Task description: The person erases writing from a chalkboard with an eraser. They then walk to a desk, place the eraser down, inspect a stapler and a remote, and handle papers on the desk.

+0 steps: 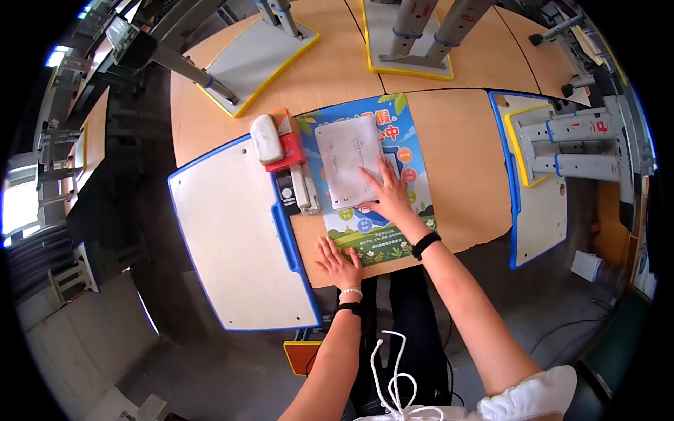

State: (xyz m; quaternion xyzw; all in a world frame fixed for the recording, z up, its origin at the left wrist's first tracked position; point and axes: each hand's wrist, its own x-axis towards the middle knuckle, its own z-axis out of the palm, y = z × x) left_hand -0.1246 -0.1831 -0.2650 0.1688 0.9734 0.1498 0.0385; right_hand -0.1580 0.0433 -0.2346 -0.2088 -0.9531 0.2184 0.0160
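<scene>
A stack of white sheets [345, 151] with faint handwriting lies on a colourful poster [420, 151]. My right hand [386, 191] rests with spread fingers on the stack's right side, its thumb near the lower corner. Below the stack, my left hand [340, 266] lies flat, fingers apart, across the poster's lower left edge and the bare wood. Left of the poster are a grey-white stapler [303, 188] and a small black box [286, 194]. Above them sits a red-orange box [292, 149], partly covered by a white rounded block [266, 139].
The wooden tabletop [460, 154] has a white, blue-edged desk top [232, 231] at its left and another white, blue-edged panel [540, 224] at its right. Grey metal desk legs [414, 28] stand on yellow-edged boards at the far side. Cables [569, 326] run along the floor at right.
</scene>
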